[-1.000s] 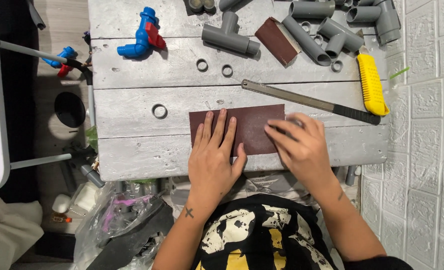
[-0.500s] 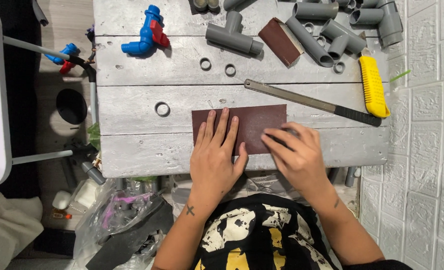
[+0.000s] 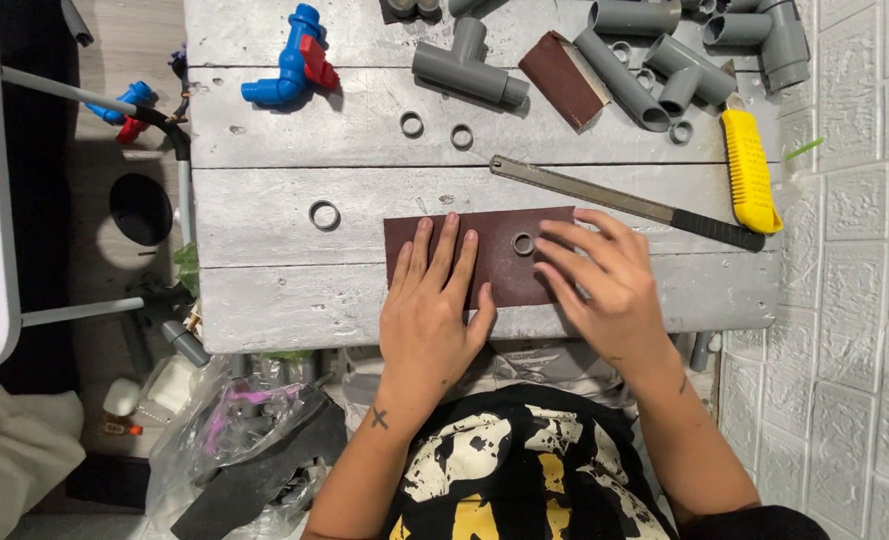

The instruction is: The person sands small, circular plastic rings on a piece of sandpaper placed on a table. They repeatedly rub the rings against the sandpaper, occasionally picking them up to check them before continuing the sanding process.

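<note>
I have my left hand (image 3: 433,310) pressed flat, fingers spread, on the brown sandpaper sheet (image 3: 485,255) at the centre of the frame, pinning it to the grey surface (image 3: 285,215) so it cannot slide. My right hand (image 3: 605,285) lies open over the sheet's right end, fingertips touching a small grey pipe ring (image 3: 524,244) resting on the abrasive. A hacksaw with a yellow handle (image 3: 750,170) sits just beyond, in the upper right

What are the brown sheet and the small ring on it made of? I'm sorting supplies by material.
The brown sheet looks like sandpaper: thin, flat, matte, grainy. The small ring looks like grey plastic, probably a pipe slice; it matches the grey pipe fittings in colour and dull finish.
</note>
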